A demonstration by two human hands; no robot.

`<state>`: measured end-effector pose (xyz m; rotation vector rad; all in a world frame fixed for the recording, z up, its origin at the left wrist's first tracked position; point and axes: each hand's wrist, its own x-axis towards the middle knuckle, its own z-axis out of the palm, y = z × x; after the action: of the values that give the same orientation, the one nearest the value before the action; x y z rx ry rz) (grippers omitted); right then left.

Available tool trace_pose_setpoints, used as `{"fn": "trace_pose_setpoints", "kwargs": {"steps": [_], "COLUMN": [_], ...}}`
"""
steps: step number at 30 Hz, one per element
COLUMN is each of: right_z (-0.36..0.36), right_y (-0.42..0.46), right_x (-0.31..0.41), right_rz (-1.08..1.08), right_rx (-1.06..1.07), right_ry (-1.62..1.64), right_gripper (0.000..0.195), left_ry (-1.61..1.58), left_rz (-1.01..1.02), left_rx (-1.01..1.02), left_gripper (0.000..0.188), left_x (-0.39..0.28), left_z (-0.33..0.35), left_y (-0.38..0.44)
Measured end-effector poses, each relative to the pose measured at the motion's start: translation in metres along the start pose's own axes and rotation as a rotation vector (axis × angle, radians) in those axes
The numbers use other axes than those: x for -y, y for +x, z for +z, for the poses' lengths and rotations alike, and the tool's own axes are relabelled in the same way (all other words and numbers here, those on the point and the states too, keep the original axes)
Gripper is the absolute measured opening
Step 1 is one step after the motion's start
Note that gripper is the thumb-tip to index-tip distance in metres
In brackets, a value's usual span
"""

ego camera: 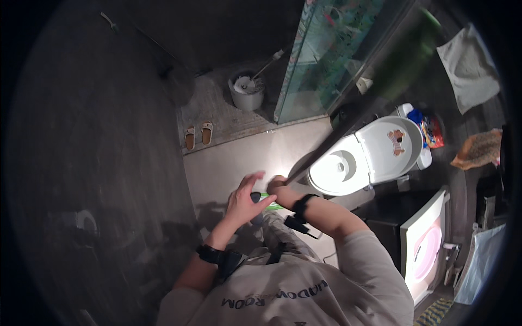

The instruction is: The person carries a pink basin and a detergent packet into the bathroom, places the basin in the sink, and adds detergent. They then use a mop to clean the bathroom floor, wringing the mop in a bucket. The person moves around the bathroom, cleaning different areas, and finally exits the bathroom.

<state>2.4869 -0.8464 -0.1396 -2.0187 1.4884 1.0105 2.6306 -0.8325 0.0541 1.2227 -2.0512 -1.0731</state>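
Observation:
My right hand (279, 188) is closed around a long dark pole (326, 142), just left of the toilet. The pole slants up to the right, in front of the toilet's edge, and ends in a blurred green part (426, 32) whose kind I cannot tell. My left hand (244, 202) is beside it, fingers apart, with nothing in it. Below and between the hands, a green and white thing (272, 200) shows partly, close to my feet; my hands hide the rest. The white toilet (326, 175) has its lid (381, 155) raised, with an animal sticker on it.
A mop bucket (247, 100) with a mop and a pair of slippers (206, 133) stand beyond the low floor edge. A glass partition (310, 73) rises behind. At right are a white washbasin cabinet top (408, 244) with a pink basin (428, 252), and a hanging towel (469, 69).

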Motion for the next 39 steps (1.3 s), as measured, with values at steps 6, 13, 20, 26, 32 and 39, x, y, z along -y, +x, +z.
{"fn": "trace_pose_setpoints", "kwargs": {"steps": [6,13,20,26,32,39], "right_z": [-0.145,-0.232,-0.158,-0.177,-0.216,-0.192], "right_y": [0.042,0.032,0.212,0.275,0.366,0.538], "right_x": [0.09,0.061,-0.029,-0.131,-0.197,-0.26], "right_rz": [-0.532,-0.827,-0.39,0.426,0.484,0.647], "right_rx": [-0.188,-0.251,-0.215,0.001,0.019,0.128], "right_ry": [-0.044,0.021,1.108,2.215,2.3,2.332], "right_gripper": [0.022,0.022,0.02,0.018,0.028,0.042], "left_ry": [-0.096,-0.235,-0.174,-0.103,-0.004,-0.028], "left_rz": [-0.468,-0.288,-0.513,-0.765,-0.796,-0.847], "left_rx": [-0.164,-0.438,-0.422,-0.416,-0.361,-0.436], "left_gripper": [0.03,0.023,0.034,0.035,0.027,0.02], "left_x": [0.057,0.131,0.215,0.227,0.309,0.324], "left_z": [-0.06,-0.152,-0.217,-0.243,-0.241,-0.24], "left_y": [0.091,0.131,0.177,0.238,0.254,0.326]}}
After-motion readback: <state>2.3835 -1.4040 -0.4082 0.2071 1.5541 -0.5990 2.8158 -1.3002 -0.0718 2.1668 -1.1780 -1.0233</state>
